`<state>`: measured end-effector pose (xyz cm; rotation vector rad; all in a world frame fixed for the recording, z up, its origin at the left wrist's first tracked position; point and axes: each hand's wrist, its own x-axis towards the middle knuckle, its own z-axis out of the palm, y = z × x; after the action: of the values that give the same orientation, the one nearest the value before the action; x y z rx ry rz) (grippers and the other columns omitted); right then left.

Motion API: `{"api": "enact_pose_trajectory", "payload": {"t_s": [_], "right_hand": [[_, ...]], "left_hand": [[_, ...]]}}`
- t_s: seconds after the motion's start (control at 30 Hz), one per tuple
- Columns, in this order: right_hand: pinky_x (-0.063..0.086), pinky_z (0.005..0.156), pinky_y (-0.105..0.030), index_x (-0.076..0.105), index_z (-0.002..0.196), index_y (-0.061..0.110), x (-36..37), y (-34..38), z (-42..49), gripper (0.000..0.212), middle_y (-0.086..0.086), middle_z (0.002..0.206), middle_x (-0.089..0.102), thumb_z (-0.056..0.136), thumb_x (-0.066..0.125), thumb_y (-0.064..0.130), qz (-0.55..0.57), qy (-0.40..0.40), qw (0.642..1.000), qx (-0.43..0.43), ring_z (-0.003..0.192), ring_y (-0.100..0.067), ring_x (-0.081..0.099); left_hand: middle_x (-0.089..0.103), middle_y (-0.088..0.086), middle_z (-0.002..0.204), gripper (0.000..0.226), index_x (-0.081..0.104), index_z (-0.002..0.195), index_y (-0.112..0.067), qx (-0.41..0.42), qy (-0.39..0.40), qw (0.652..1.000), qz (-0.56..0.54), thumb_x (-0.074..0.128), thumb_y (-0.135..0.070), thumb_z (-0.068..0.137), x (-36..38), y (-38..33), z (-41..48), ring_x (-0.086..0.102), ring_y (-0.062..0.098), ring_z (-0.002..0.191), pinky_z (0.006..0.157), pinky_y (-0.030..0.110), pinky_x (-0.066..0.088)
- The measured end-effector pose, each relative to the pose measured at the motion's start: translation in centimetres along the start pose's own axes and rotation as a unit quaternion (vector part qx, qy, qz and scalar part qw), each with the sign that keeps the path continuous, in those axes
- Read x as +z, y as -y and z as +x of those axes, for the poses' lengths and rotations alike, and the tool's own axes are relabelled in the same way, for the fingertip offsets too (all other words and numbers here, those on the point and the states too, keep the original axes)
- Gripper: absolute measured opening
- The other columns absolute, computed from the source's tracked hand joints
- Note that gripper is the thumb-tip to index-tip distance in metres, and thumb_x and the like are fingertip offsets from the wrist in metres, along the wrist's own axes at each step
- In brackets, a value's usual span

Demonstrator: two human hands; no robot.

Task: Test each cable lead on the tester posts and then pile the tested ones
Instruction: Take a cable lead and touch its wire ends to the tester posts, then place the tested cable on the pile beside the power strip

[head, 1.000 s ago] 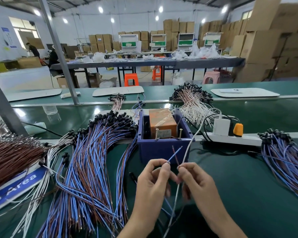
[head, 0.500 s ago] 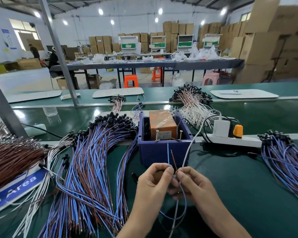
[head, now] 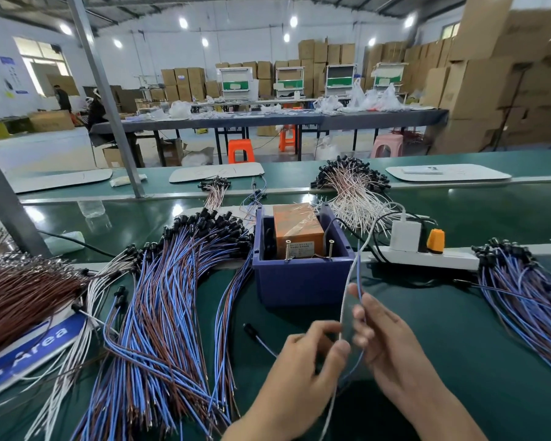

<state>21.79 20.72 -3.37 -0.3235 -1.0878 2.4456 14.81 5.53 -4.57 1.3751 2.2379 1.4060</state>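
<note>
The tester is a blue box (head: 303, 281) with an orange block (head: 298, 227) inside and two upright metal posts (head: 287, 251) at its near rim. My right hand (head: 385, 338) pinches a blue cable lead (head: 358, 268), whose ends point up just right of the box, short of the posts. The lead's black plug (head: 250, 331) lies on the mat. My left hand (head: 306, 361) hovers with curled fingers beside the lead's lower loop. Blur hides whether it grips the wire.
A big pile of blue-and-brown leads (head: 172, 297) lies left of the box, and another pile (head: 528, 297) lies at the right. Brown wires (head: 19, 291) sit far left and a white-pink bundle (head: 350, 186) behind. A power strip (head: 427, 254) and its white cable (head: 344, 297) cross between my hands.
Both hands pinched the lead's two ends together near the box front. Now the right hand has lifted the ends up and to the right, and the left hand has dropped back.
</note>
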Motion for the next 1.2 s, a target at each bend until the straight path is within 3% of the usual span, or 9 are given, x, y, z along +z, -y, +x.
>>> {"api": "enact_pose_trajectory", "payload": {"t_s": [0.13,0.3,0.4,0.63,0.8,0.87,0.93,1.07,1.2], "right_hand": [[0.056,0.049,-0.02,0.083,0.089,0.016,-0.6,0.9,0.4,0.022,0.001,0.077,0.073,0.085,0.062,0.022,0.083,-0.067,0.994,-0.017,0.051,-0.005,0.061],[0.059,0.057,-0.021,0.081,0.075,0.018,-1.5,2.0,0.4,0.021,0.006,0.076,0.074,0.085,0.062,0.021,0.215,-0.129,0.966,-0.058,0.059,-0.006,0.069],[0.059,0.06,-0.02,0.077,0.07,0.016,-2.3,2.7,0.2,0.024,0.007,0.075,0.073,0.085,0.059,0.019,0.261,-0.135,0.952,-0.086,0.065,-0.005,0.072],[0.061,0.075,-0.024,0.075,0.068,0.016,-3.9,4.2,-1.5,0.04,0.008,0.072,0.069,0.101,0.051,0.019,0.282,-0.164,0.936,-0.129,0.065,-0.005,0.069],[0.062,0.075,-0.026,0.073,0.086,0.019,-5.1,6.6,-4.8,0.018,0.008,0.082,0.074,0.093,0.057,0.022,0.238,-0.189,0.938,-0.167,0.074,-0.007,0.074],[0.062,0.073,-0.026,0.067,0.092,0.02,-6.0,7.9,-6.4,0.014,0.006,0.083,0.074,0.097,0.055,0.021,0.212,-0.218,0.932,-0.196,0.076,-0.009,0.074],[0.062,0.068,-0.025,0.064,0.091,0.022,-6.8,8.7,-7.9,0.016,0.005,0.076,0.072,0.101,0.051,0.02,0.189,-0.259,0.921,-0.222,0.068,-0.008,0.072],[0.058,0.055,-0.02,0.061,0.088,0.023,-8.0,9.9,-10.2,0.019,0.01,0.062,0.065,0.104,0.051,0.023,0.15,-0.362,0.883,-0.257,0.052,-0.003,0.063],[0.056,0.051,-0.018,0.057,0.09,0.021,-9.5,11.4,-11.2,0.02,0.006,0.07,0.065,0.107,0.047,0.023,0.148,-0.432,0.833,-0.311,0.05,-0.004,0.064]], "left_hand": [[0.065,-0.014,0.089,0.039,0.066,0.116,-0.031,0.083,0.02,0.991,0.105,0.04,-0.054,0.098,0.4,-0.1,-0.3,0.04,-0.003,0.099,0.094,0.009,0.028],[0.054,-0.039,0.087,0.035,0.063,0.117,-0.036,0.074,-0.011,0.99,0.116,0.039,-0.053,0.099,-0.2,-0.1,-0.4,0.047,0.0,0.09,0.081,0.01,0.036],[0.057,-0.024,0.096,0.03,0.064,0.114,-0.034,0.12,-0.045,0.979,0.161,0.041,-0.049,0.103,-0.8,-0.1,-0.3,0.053,0.003,0.077,0.069,0.014,0.041],[0.056,-0.011,0.076,0.027,0.075,0.103,-0.026,0.2,-0.127,0.923,0.304,0.05,-0.036,0.1,-3.1,-0.7,0.3,0.053,0.011,0.049,0.038,0.027,0.043],[0.055,-0.008,0.085,0.008,0.071,0.101,-0.027,0.242,-0.096,0.886,0.383,0.067,-0.025,0.094,-2.8,-2.9,1.9,0.057,0.017,0.069,0.062,0.03,0.047],[0.054,-0.004,0.089,0.021,0.071,0.099,-0.025,0.244,-0.094,0.873,0.411,0.081,-0.019,0.082,-2.1,-4.9,3.5,0.054,0.022,0.079,0.075,0.034,0.041],[0.056,-0.002,0.084,0.026,0.072,0.1,-0.023,0.247,-0.109,0.865,0.423,0.085,-0.017,0.078,-1.0,-7.4,5.5,0.054,0.023,0.076,0.072,0.036,0.043],[0.07,-0.006,0.072,0.01,0.072,0.101,-0.021,0.282,-0.105,0.87,0.391,0.074,-0.019,0.091,1.9,-12.5,10.2,0.067,0.02,0.063,0.052,0.034,0.053],[0.075,-0.001,0.103,0.024,0.067,0.119,-0.02,0.309,-0.056,0.891,0.327,0.048,-0.028,0.106,6.9,-15.7,15.7,0.07,0.023,0.095,0.076,0.043,0.058]]}}
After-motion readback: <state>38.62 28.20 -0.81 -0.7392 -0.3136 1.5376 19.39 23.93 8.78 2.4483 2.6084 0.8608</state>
